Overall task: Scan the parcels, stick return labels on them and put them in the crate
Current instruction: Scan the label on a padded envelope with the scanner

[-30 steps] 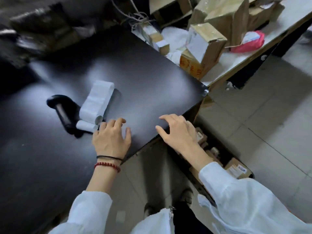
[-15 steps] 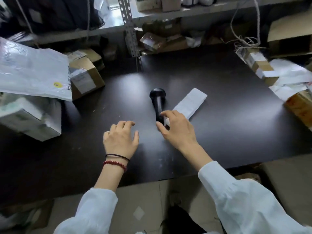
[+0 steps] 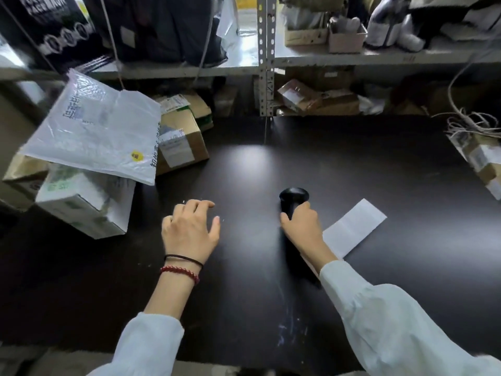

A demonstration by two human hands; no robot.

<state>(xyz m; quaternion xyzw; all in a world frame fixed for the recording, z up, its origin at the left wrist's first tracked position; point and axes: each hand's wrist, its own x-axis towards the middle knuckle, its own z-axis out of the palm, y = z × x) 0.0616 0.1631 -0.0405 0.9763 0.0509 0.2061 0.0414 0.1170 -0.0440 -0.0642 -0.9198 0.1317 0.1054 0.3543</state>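
Black scanner (image 3: 294, 198) gripped in right hand (image 3: 301, 226) near tabletop (image 3: 352, 164) centre; left hand (image 3: 189, 229) empty, fingers loosely spread. Parcels (image 3: 81, 204) sat stacked at left edge, label strip (image 3: 355, 226) beside scanner. Scanning step appeared starting; next move likely needed parcel pulled within reach.

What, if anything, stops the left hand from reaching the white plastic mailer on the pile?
Probably nothing, so likely yes. The left hand is open and empty, only dark tabletop shows between it and the white mailer, which lies uncovered atop the boxes.
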